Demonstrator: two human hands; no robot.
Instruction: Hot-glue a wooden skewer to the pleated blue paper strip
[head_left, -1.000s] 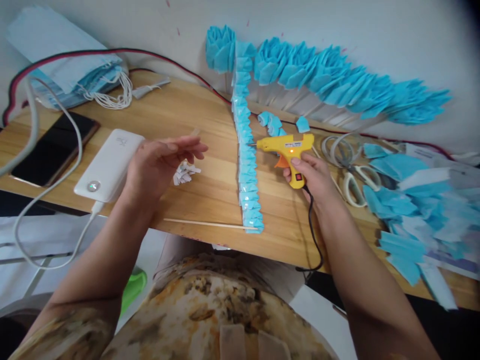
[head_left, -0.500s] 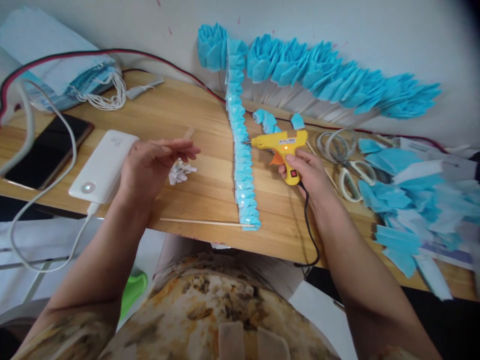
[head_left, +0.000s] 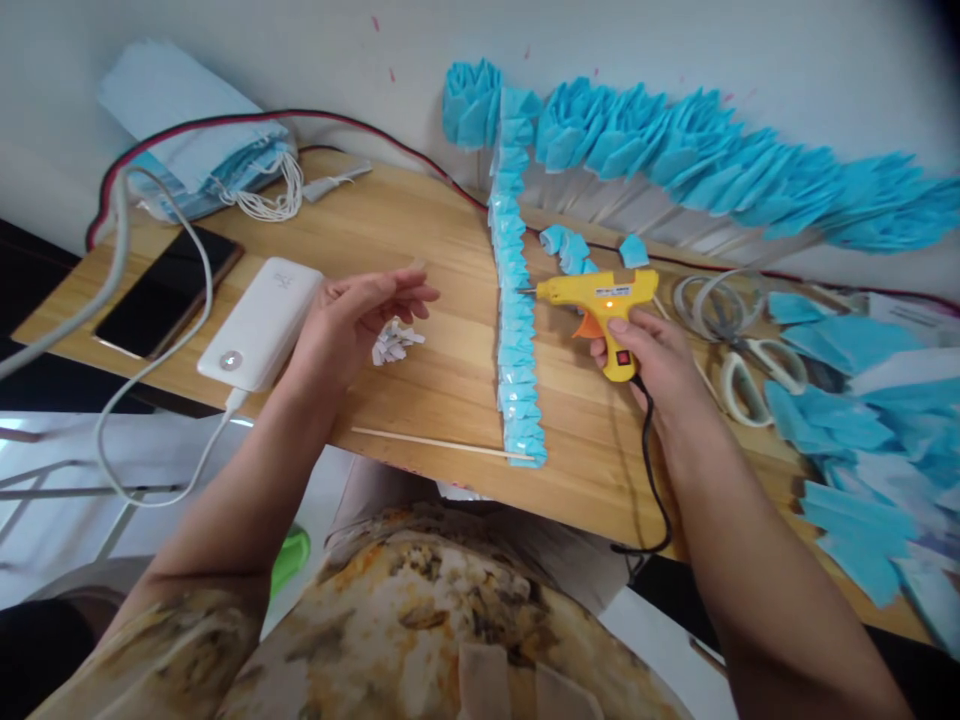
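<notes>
My right hand (head_left: 656,355) grips a yellow hot glue gun (head_left: 604,290), its small light glowing and a finger near the orange trigger. The nozzle points left, over or at the right edge of a long pleated light-blue strip (head_left: 517,310); whether it touches, I cannot tell. Shiny glue-like patches run down the lower part of the strip. A thin wooden stick (head_left: 435,441) lies across the strip's near end. Left of the strip, my left hand (head_left: 360,315) hovers with fingers stretched out and nothing plainly held. Small white scraps (head_left: 396,342) lie beside it.
Blue fabric flowers (head_left: 667,135) on sticks lean along the wall. Scissors (head_left: 750,370), a clear roll, and blue scraps (head_left: 855,425) lie on the right. On the left are a power bank (head_left: 259,320) with cable, a phone (head_left: 169,290) and a stack of masks (head_left: 199,140).
The view has swung left, so everything appears farther right. Both hands stay almost where they were relative to the strip, the glue gun still in my right hand.
</notes>
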